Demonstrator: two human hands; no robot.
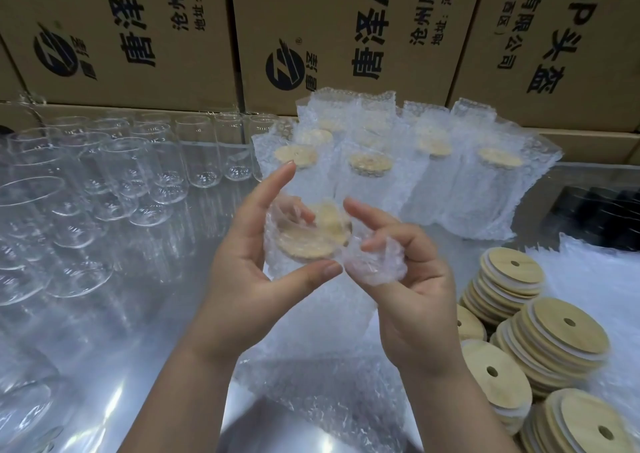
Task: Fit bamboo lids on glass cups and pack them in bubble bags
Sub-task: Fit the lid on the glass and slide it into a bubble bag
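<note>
A glass cup with a bamboo lid (311,241) sits inside a bubble bag (318,331) at the centre, held above the table. My left hand (242,279) grips the bag's mouth from the left, thumb under the lid and fingers inside the opening. My right hand (408,289) pinches the bunched right edge of the bag's mouth (374,265). Bare glass cups (121,182) stand in rows on the left. Packed cups in bubble bags (433,175) stand at the back right. Stacks of bamboo lids (550,338) with holes lie at the right.
Cardboard boxes (311,36) with black print form a wall along the back. The table (138,366) is shiny metal. Loose bubble bags (595,279) lie at the far right, beside a dark object (602,213).
</note>
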